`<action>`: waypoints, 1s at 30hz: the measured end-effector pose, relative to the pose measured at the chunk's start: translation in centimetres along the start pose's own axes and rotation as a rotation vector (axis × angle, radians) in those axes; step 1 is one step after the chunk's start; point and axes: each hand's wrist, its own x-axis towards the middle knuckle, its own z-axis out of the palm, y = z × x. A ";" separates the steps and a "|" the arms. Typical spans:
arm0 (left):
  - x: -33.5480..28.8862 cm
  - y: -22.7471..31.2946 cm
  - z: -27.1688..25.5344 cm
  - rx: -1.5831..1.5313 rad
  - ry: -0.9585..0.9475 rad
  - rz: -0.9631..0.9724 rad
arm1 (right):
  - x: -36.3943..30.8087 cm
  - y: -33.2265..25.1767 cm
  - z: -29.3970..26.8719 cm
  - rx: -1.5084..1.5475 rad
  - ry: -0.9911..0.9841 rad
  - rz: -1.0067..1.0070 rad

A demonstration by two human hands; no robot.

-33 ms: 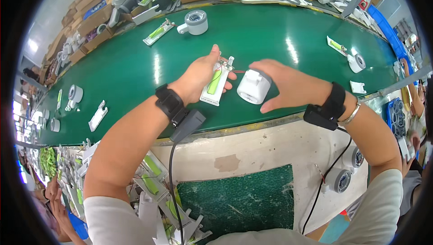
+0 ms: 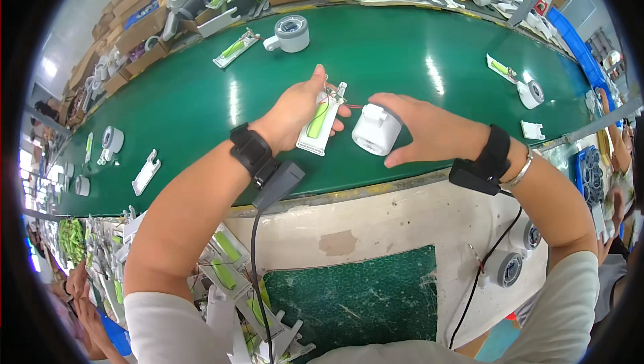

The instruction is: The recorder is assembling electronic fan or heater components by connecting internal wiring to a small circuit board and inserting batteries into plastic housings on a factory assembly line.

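My left hand [image 2: 290,117] is closed round a white plastic handle shell [image 2: 310,145], thumb pointing away from me and fingertips showing past its right edge. A green battery [image 2: 318,121] lies inside the shell, with thin wires and a small circuit part at its far end. My right hand [image 2: 429,126] is curved round the grey-rimmed far and right side of a white round fan head [image 2: 376,137], thumb at its near side. A small white bracket on the fan head faces up. Red wires [image 2: 353,106] run between shell and fan head. Both are over the green conveyor belt.
Another fan head [image 2: 292,34] and battery shell [image 2: 235,50] lie farther up the belt [image 2: 389,49]. A white cover [image 2: 145,172] lies to the left. Battery shells [image 2: 225,271] are heaped near my left arm. Two fan heads [image 2: 504,270] rest on the near bench. Other people work at both sides.
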 end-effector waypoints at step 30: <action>10.1 3.9 0.5 1.450 0.635 0.690 | 11.5 12.1 -2.3 -0.805 0.540 0.292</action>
